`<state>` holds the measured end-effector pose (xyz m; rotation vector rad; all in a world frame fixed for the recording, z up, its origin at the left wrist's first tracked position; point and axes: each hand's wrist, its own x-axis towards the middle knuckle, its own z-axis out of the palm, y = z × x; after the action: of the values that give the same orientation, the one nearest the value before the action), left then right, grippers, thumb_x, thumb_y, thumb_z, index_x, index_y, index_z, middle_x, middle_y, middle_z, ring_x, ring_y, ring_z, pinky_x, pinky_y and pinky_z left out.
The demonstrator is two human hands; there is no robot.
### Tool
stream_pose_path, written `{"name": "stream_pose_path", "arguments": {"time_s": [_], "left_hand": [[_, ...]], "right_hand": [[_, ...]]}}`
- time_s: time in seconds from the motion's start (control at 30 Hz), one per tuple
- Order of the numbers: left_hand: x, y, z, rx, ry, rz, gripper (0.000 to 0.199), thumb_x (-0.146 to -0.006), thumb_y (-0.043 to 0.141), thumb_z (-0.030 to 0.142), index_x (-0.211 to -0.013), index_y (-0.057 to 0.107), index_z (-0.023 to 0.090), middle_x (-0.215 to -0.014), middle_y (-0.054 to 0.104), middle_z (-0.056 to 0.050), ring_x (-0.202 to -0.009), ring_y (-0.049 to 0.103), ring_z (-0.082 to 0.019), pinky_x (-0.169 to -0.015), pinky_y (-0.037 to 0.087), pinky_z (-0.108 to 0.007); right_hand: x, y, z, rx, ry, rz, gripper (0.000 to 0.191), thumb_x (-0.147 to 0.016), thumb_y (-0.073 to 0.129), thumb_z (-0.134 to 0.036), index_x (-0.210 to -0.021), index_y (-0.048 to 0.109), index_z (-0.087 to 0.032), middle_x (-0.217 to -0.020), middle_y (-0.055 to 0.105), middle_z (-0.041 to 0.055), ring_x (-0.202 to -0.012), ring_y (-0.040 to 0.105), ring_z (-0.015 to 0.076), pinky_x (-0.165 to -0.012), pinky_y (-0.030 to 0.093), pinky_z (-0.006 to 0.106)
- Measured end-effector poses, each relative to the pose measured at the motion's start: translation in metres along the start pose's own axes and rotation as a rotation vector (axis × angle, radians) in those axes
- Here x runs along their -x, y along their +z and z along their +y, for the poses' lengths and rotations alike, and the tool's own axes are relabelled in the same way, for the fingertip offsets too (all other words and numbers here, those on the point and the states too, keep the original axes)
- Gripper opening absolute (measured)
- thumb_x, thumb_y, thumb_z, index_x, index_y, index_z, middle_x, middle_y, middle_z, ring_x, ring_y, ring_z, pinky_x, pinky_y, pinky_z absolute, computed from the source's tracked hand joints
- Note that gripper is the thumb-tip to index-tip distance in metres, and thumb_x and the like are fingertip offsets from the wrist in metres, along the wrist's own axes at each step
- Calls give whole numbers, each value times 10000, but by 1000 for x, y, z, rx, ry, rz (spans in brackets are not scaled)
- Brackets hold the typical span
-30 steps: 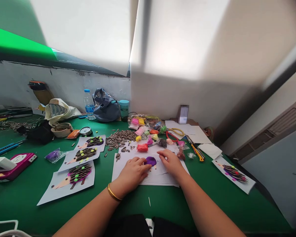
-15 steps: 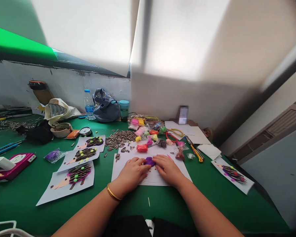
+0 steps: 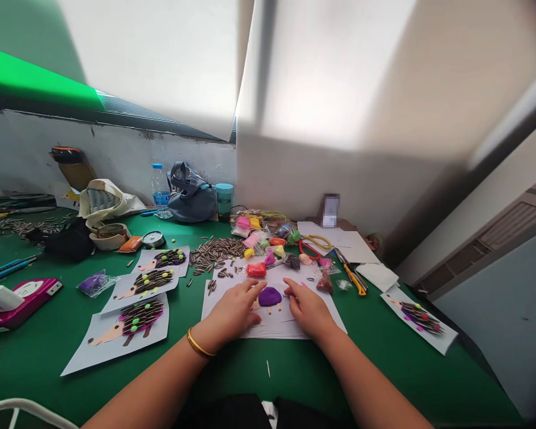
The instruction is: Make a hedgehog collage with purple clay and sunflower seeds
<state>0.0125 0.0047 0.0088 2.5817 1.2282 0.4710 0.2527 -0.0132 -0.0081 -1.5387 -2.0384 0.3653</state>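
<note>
A flat purple clay dome [image 3: 270,297] with small pinkish legs lies on a white paper sheet [image 3: 268,329] in front of me. At its left, my left hand [image 3: 233,310] hovers with thumb and fingers apart, partly covering a pinkish head shape. On the other side my right hand [image 3: 310,307] is beside the clay, fingers spread and nothing in them. A red clay block [image 3: 256,270] sits just beyond the hands. Sunflower seeds [image 3: 217,254] are heaped behind the sheet, with a few loose on its left edge.
Finished hedgehog pictures [image 3: 136,322] lie at left, and another hedgehog picture [image 3: 420,319] at right. Scissors [image 3: 317,241], a yellow utility knife [image 3: 356,280] and bagged clay [image 3: 252,223] stand behind. A toothpick [image 3: 268,369] lies near the front edge; a pink power strip [image 3: 31,302] is far left.
Both hands have drawn apart and off the purple clay, the left one leftward and the right one rightward. The purple shape and its legs now show.
</note>
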Motion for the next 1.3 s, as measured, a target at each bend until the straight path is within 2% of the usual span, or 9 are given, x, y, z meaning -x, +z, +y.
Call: {"name": "stream_pose_path", "arguments": {"time_s": [0.13,0.27,0.4,0.53,0.73,0.9,1.1,1.3], "left_hand": [[2,1,-4,-18,-37,-16,749,-760,730,278,-1432,402,237,-1413,518,-112,-1282,491,-306,-1060,398,-455],[3,2,-5,20,-26,-49,753,-787,695,248,-1460,356,241,-1416,526,-99,-1290,487,-283,-1104,340,-468],[4,2,-4,71,-12,-76,755,-804,636,208,-1482,308,267,-1451,496,-79,-1302,479,-272,-1153,249,-517],[6,0,-2,89,24,-83,731,-808,619,240,-1475,321,266,-1455,488,-79,-1326,455,-270,-1174,201,-528],[7,3,6,-8,62,-48,636,-814,682,379,-1399,443,315,-1364,534,-90,-1276,482,-298,-1136,235,-594],[7,10,9,-94,77,-34,543,-817,693,386,-1330,523,329,-1339,525,-95,-1264,480,-316,-1114,251,-619],[8,12,7,-118,82,-30,540,-821,692,386,-1329,522,322,-1350,513,-101,-1271,470,-317,-1112,251,-622],[9,13,7,-121,92,-29,552,-825,686,392,-1342,510,312,-1365,504,-107,-1289,454,-312,-1119,248,-610]], "right_hand": [[-2,3,3,26,-48,22,561,-848,409,-105,-1392,476,-221,-1224,650,77,-1129,585,216,-1019,435,404],[-3,7,7,68,-60,-12,655,-794,427,-64,-1434,435,-204,-1374,565,87,-1278,488,234,-1105,346,439],[-2,7,8,124,-21,-41,615,-817,442,-75,-1416,462,-213,-1258,651,84,-1199,550,242,-1093,339,447],[2,4,2,200,-19,12,497,-844,452,-98,-1310,570,-223,-1150,698,79,-1113,589,235,-1086,324,453],[8,1,-13,199,-110,-30,424,-867,486,-171,-1247,629,-291,-1332,616,22,-1285,473,255,-1139,217,522],[8,5,-12,206,-101,-65,416,-860,500,-187,-1234,645,-293,-1358,599,16,-1307,457,261,-1149,203,538],[7,6,-14,222,-106,-68,414,-862,511,-198,-1248,636,-285,-1380,579,36,-1329,439,264,-1150,193,554],[8,3,-20,212,-131,-119,407,-890,487,-231,-1267,617,-313,-1432,528,17,-1388,365,271,-1156,132,591]]}}
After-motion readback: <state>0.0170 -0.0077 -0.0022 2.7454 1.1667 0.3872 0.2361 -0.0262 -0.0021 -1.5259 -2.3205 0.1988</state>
